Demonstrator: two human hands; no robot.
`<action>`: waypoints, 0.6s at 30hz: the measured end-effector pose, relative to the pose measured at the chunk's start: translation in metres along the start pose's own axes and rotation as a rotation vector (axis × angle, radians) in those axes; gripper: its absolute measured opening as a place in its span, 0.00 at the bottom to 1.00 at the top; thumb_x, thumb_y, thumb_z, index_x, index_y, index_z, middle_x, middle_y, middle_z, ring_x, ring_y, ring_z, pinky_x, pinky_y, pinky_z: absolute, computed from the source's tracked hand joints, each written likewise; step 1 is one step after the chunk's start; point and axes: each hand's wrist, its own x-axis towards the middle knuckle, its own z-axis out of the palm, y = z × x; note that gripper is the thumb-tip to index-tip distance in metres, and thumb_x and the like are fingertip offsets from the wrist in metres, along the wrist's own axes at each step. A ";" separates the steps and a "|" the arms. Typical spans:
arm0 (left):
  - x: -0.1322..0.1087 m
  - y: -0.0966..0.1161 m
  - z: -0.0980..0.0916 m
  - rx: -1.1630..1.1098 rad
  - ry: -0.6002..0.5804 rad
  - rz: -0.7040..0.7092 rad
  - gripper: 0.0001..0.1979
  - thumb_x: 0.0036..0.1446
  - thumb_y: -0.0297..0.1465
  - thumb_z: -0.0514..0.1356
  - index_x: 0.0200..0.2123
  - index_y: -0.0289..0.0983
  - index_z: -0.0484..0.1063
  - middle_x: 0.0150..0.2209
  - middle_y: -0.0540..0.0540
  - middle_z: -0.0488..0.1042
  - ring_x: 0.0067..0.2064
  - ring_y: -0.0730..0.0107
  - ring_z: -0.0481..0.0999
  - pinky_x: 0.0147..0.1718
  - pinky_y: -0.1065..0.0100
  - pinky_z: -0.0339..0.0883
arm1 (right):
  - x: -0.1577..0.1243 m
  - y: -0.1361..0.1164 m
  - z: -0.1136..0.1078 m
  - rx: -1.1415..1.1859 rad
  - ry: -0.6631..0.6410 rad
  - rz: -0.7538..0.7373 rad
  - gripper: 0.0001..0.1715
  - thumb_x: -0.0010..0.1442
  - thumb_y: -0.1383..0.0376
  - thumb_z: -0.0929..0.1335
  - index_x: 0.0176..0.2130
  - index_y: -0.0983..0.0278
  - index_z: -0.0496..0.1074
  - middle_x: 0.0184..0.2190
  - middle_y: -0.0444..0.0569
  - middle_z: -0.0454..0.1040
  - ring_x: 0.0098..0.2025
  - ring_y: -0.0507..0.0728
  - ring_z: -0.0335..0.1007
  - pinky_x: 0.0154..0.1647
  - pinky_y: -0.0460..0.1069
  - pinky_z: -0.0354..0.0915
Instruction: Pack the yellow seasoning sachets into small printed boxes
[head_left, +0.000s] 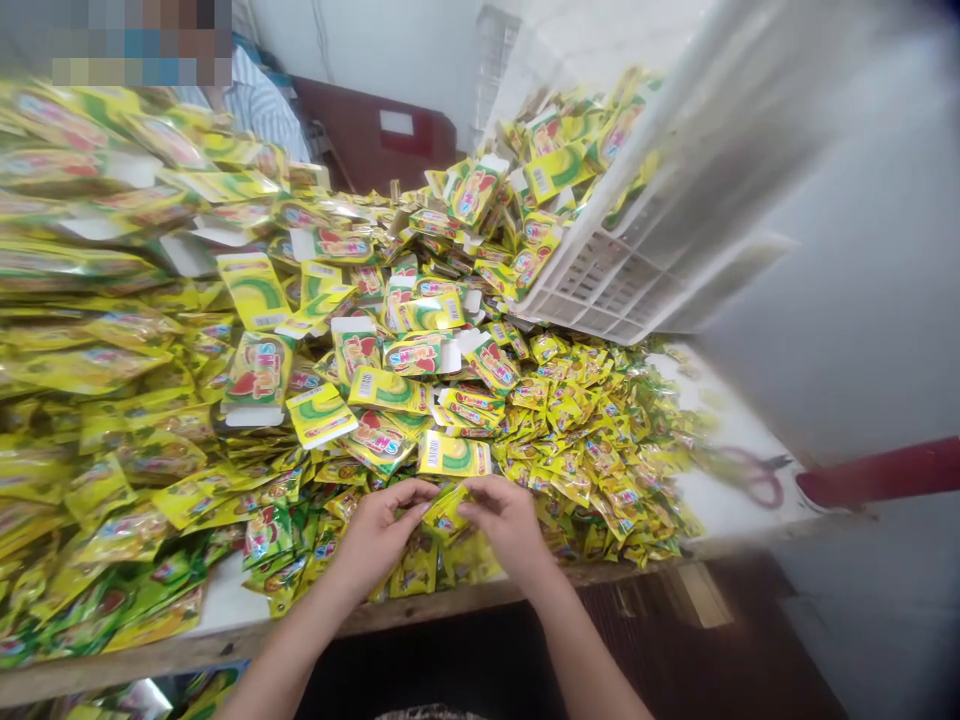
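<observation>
Left hand [379, 535] and right hand [510, 528] pinch a glossy foil sachet [446, 510].

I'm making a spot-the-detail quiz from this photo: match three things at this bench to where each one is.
Things:
1. yellow sachet
2. white plastic crate
3. red-handled scissors

Places:
A. lying on the white tabletop
B. between the left hand and right hand
C. tilted above the heap of yellow cards

Pairs: 1-B, 2-C, 3-A

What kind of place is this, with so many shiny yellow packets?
It looks like a packing workshop: heaps of yellow sachets, flat printed cartons on a long table, and a white plastic crate.
</observation>
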 end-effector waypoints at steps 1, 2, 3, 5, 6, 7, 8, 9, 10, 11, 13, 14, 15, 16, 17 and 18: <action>-0.001 0.001 -0.002 -0.005 0.002 -0.010 0.10 0.55 0.33 0.59 0.38 0.39 0.79 0.38 0.45 0.82 0.42 0.58 0.79 0.45 0.62 0.71 | 0.001 0.001 0.002 -0.035 0.000 -0.023 0.10 0.50 0.68 0.73 0.36 0.61 0.80 0.32 0.46 0.75 0.34 0.55 0.70 0.34 0.47 0.68; -0.001 0.001 -0.003 -0.017 -0.001 -0.022 0.11 0.56 0.34 0.59 0.39 0.39 0.79 0.38 0.45 0.82 0.43 0.58 0.79 0.45 0.61 0.71 | 0.002 0.003 0.004 -0.053 0.001 -0.030 0.11 0.50 0.69 0.73 0.37 0.61 0.80 0.32 0.46 0.75 0.34 0.56 0.70 0.34 0.48 0.68; -0.002 0.001 -0.003 -0.044 -0.008 -0.033 0.11 0.56 0.35 0.60 0.39 0.39 0.79 0.39 0.45 0.81 0.44 0.58 0.79 0.46 0.61 0.71 | 0.001 0.004 0.007 -0.056 0.001 -0.023 0.11 0.51 0.69 0.72 0.37 0.61 0.79 0.33 0.46 0.75 0.34 0.56 0.71 0.35 0.48 0.69; -0.005 -0.001 0.002 -0.128 -0.013 -0.041 0.12 0.53 0.35 0.63 0.41 0.39 0.77 0.41 0.46 0.81 0.46 0.59 0.78 0.47 0.62 0.71 | -0.001 0.004 0.011 -0.053 0.021 -0.004 0.10 0.52 0.68 0.71 0.37 0.61 0.78 0.32 0.46 0.75 0.33 0.56 0.71 0.34 0.48 0.69; -0.007 -0.002 0.005 -0.172 -0.002 -0.040 0.13 0.52 0.34 0.65 0.42 0.39 0.77 0.41 0.46 0.80 0.46 0.59 0.78 0.46 0.63 0.71 | -0.003 0.003 0.012 -0.069 0.049 -0.013 0.10 0.52 0.68 0.71 0.38 0.61 0.77 0.33 0.47 0.75 0.33 0.56 0.71 0.34 0.48 0.69; -0.008 -0.003 0.009 -0.212 0.020 -0.039 0.14 0.50 0.34 0.67 0.42 0.39 0.76 0.41 0.46 0.80 0.46 0.60 0.78 0.46 0.64 0.72 | -0.005 0.002 0.013 -0.100 0.076 -0.033 0.12 0.52 0.68 0.71 0.40 0.61 0.77 0.35 0.48 0.75 0.35 0.56 0.71 0.34 0.48 0.68; -0.010 -0.004 0.013 -0.248 0.047 -0.037 0.15 0.49 0.33 0.68 0.41 0.38 0.76 0.41 0.46 0.79 0.45 0.61 0.78 0.45 0.64 0.72 | -0.008 0.001 0.013 -0.140 0.085 -0.057 0.14 0.53 0.68 0.71 0.42 0.61 0.76 0.38 0.49 0.74 0.37 0.57 0.71 0.34 0.48 0.68; -0.012 -0.005 0.017 -0.276 0.072 -0.039 0.14 0.49 0.33 0.67 0.41 0.38 0.75 0.40 0.46 0.79 0.45 0.61 0.78 0.44 0.65 0.72 | -0.010 0.000 0.012 -0.184 0.071 -0.078 0.16 0.53 0.67 0.71 0.43 0.61 0.76 0.39 0.49 0.74 0.39 0.57 0.70 0.34 0.47 0.67; -0.014 -0.006 0.020 -0.297 0.088 -0.047 0.13 0.50 0.34 0.67 0.40 0.37 0.75 0.39 0.46 0.79 0.44 0.62 0.78 0.44 0.65 0.72 | -0.012 -0.001 0.010 -0.224 0.029 -0.090 0.15 0.53 0.66 0.72 0.43 0.61 0.76 0.39 0.48 0.74 0.39 0.57 0.70 0.34 0.47 0.66; -0.016 -0.007 0.022 -0.317 0.096 -0.062 0.13 0.51 0.34 0.66 0.40 0.37 0.75 0.39 0.45 0.79 0.43 0.62 0.78 0.43 0.65 0.73 | -0.012 -0.002 0.007 -0.256 -0.022 -0.092 0.12 0.53 0.66 0.72 0.41 0.61 0.76 0.38 0.47 0.73 0.38 0.56 0.69 0.34 0.46 0.65; -0.019 -0.009 0.026 -0.358 0.089 -0.111 0.12 0.54 0.36 0.65 0.40 0.36 0.74 0.38 0.45 0.79 0.43 0.61 0.79 0.44 0.63 0.73 | -0.008 -0.004 -0.003 -0.311 -0.058 -0.083 0.04 0.55 0.64 0.71 0.33 0.62 0.75 0.30 0.44 0.72 0.33 0.54 0.67 0.33 0.46 0.62; -0.020 -0.010 0.028 -0.367 0.098 -0.142 0.13 0.56 0.37 0.63 0.41 0.36 0.73 0.38 0.44 0.80 0.43 0.60 0.79 0.44 0.62 0.73 | -0.004 -0.004 -0.008 -0.343 -0.015 -0.081 0.05 0.56 0.63 0.70 0.30 0.62 0.72 0.27 0.42 0.70 0.31 0.53 0.65 0.31 0.45 0.60; -0.021 -0.010 0.029 -0.350 0.135 -0.166 0.13 0.58 0.38 0.61 0.42 0.36 0.72 0.37 0.43 0.80 0.42 0.59 0.80 0.44 0.60 0.74 | 0.003 -0.005 -0.013 -0.372 0.056 -0.080 0.08 0.57 0.62 0.70 0.29 0.62 0.70 0.26 0.41 0.68 0.30 0.53 0.63 0.30 0.45 0.59; -0.022 -0.009 0.030 -0.291 0.198 -0.166 0.13 0.59 0.38 0.59 0.43 0.35 0.72 0.37 0.43 0.80 0.42 0.58 0.80 0.44 0.58 0.74 | 0.010 -0.004 -0.017 -0.394 0.125 -0.073 0.09 0.58 0.61 0.69 0.28 0.62 0.67 0.25 0.41 0.67 0.28 0.52 0.62 0.29 0.45 0.57; -0.022 -0.006 0.031 -0.182 0.272 -0.124 0.13 0.60 0.38 0.58 0.43 0.36 0.72 0.38 0.42 0.80 0.42 0.58 0.80 0.45 0.57 0.74 | 0.018 -0.004 -0.021 -0.406 0.172 -0.062 0.10 0.59 0.61 0.68 0.28 0.62 0.65 0.25 0.41 0.66 0.27 0.52 0.61 0.27 0.45 0.56; -0.022 -0.002 0.032 -0.021 0.337 -0.040 0.11 0.61 0.36 0.57 0.43 0.36 0.72 0.39 0.41 0.79 0.43 0.57 0.79 0.47 0.55 0.72 | 0.025 -0.003 -0.023 -0.411 0.185 -0.050 0.11 0.59 0.60 0.67 0.29 0.61 0.64 0.24 0.40 0.66 0.26 0.52 0.61 0.27 0.45 0.55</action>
